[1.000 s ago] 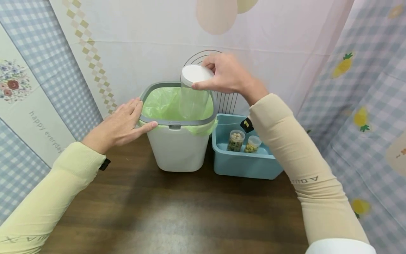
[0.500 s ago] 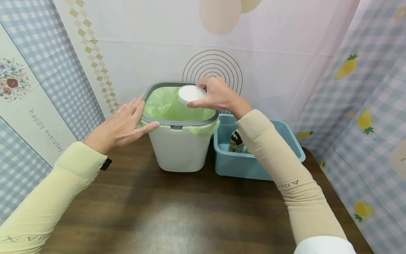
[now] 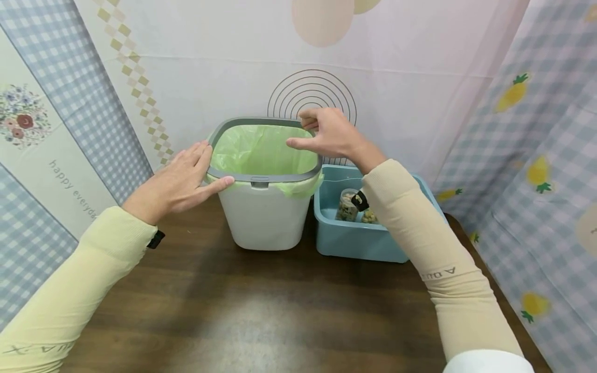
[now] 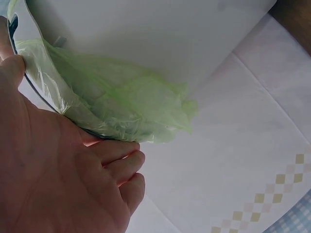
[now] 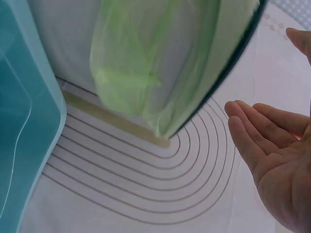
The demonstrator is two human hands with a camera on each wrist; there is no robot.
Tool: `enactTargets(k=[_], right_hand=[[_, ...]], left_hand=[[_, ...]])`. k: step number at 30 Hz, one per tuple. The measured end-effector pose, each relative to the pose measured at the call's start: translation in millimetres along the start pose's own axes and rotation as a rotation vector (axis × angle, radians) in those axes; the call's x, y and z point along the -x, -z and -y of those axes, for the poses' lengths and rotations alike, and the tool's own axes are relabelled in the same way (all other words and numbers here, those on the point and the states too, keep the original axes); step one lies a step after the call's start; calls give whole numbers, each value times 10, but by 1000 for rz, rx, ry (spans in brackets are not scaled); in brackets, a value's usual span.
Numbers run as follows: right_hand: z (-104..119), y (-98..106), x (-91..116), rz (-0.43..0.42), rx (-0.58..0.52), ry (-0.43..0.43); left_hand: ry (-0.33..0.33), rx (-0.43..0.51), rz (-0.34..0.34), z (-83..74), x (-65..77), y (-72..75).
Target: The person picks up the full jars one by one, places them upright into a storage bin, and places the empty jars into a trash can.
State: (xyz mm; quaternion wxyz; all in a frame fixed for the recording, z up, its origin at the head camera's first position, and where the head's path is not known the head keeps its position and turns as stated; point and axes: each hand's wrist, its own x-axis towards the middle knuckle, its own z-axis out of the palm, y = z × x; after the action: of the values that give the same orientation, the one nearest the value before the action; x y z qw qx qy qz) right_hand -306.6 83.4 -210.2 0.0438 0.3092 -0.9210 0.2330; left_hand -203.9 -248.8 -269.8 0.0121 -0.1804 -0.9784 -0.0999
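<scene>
A white trash bin [image 3: 266, 220] with a grey rim [image 3: 284, 178] stands on the table, lined with a light green bag [image 3: 256, 147]. My left hand [image 3: 179, 178] rests on the rim's left corner, fingers and thumb extended; in the left wrist view its fingertips [image 4: 131, 160] lie right beside the bag's folded-over edge [image 4: 126, 97]. Above the bin's right side hovers my right hand [image 3: 333, 134], holding nothing, thumb and fingers spread apart. The right wrist view shows the same empty right hand [image 5: 272, 145] with relaxed fingers. No jar shows inside the bag from the head view.
Right of the bin sits a blue plastic tub [image 3: 361, 241]. Inside it are a clear jar [image 3: 346, 205] of layered contents and a smaller container [image 3: 369, 216] with yellowish pieces, partly behind my right wrist. A printed cloth [image 3: 210, 67] hangs behind; the table [image 3: 233, 305] is dark wood.
My right hand lowered the white-lidded clear jar into the bin, let go of it, and has come up slightly to the right, empty. My left hand has stayed on the rim.
</scene>
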Motion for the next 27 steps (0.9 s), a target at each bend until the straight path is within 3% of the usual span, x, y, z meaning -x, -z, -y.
enactTargets(k=[17, 22, 27], right_hand=[[-61, 203, 426, -45, 41, -39], [-52, 242, 585, -36, 87, -47], [-78, 265, 734, 5, 150, -75]], left_hand=[[-9, 8, 35, 59, -35, 24], [1, -6, 71, 95, -69, 60], [-13, -27, 64, 130, -67, 76]])
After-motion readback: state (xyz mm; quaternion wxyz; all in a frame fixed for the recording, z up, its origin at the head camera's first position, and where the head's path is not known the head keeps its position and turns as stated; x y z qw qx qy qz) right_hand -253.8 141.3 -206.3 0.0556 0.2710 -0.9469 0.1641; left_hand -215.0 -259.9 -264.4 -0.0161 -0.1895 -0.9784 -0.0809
